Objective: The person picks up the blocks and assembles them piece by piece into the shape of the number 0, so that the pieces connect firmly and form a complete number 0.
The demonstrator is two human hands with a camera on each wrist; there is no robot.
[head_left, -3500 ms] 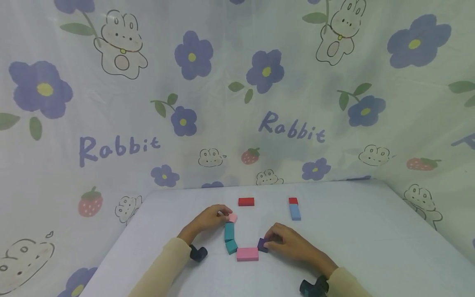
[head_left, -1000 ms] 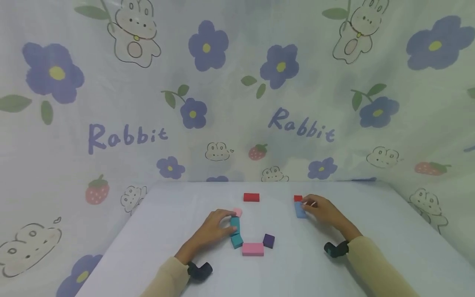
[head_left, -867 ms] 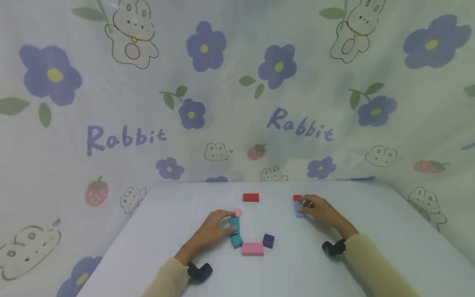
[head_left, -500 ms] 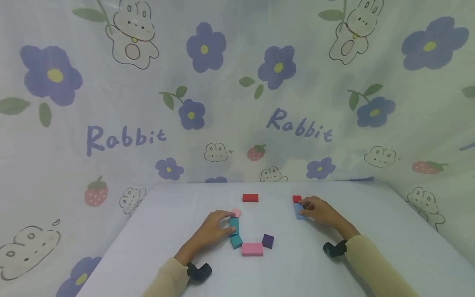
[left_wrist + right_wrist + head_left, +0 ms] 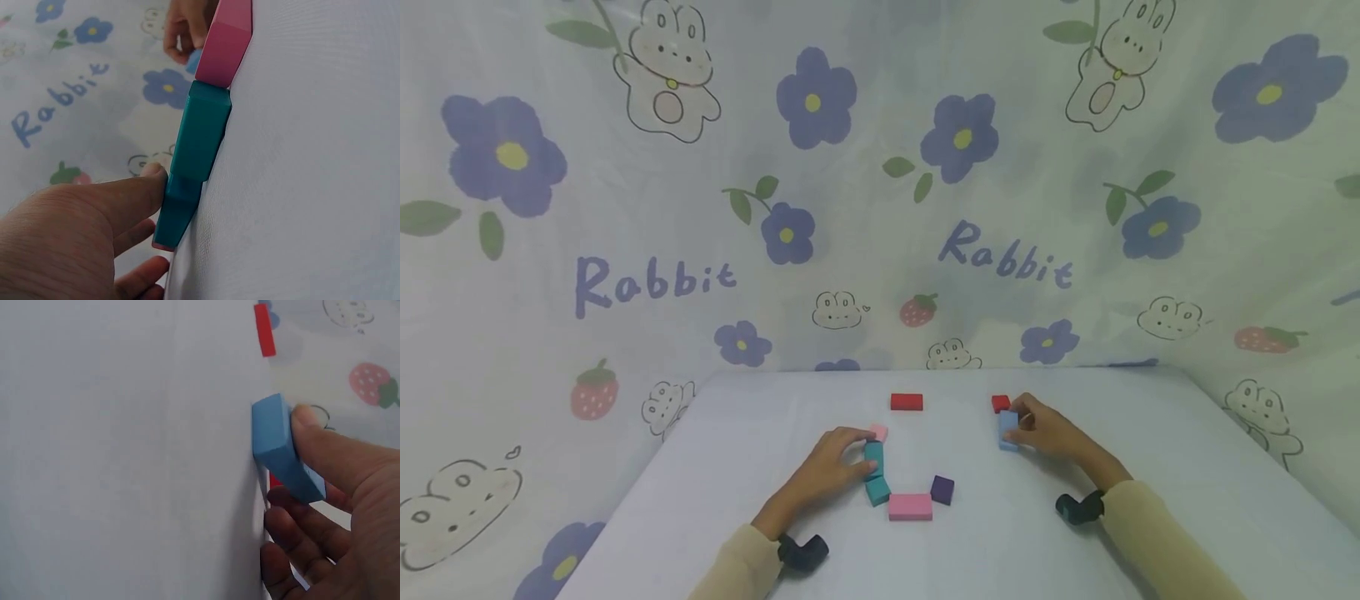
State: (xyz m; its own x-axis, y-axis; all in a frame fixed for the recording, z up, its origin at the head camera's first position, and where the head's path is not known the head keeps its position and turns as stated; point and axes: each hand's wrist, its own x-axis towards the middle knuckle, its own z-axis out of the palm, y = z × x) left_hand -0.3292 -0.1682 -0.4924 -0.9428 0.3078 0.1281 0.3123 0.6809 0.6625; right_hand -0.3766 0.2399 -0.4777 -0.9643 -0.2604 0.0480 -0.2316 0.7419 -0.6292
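Observation:
My right hand point(image 5: 1051, 429) pinches a light blue block point(image 5: 1008, 431) between thumb and fingers; in the right wrist view the blue block point(image 5: 275, 431) is tilted against the white tabletop. A small red block point(image 5: 1001, 403) sits just behind it. My left hand point(image 5: 831, 458) lies along the left of a curved row, fingers fairly straight. Its thumb touches a long teal block point(image 5: 874, 458), and its index fingertip is at a light pink block point(image 5: 879, 432). The row continues with a short teal block point(image 5: 877, 490), a long pink block point(image 5: 910, 506) and a dark purple block point(image 5: 942, 490).
A long red block point(image 5: 907, 402) lies at the back of the white table point(image 5: 1037, 550). Behind the table hangs a curtain point(image 5: 865, 183) printed with rabbits, flowers and strawberries. Each wrist carries a small black camera point(image 5: 803, 552).
My right hand has left the purple block and gone to the blue block, which it has pulled slightly nearer, away from the small red block. My left thumb has shifted onto the long teal block.

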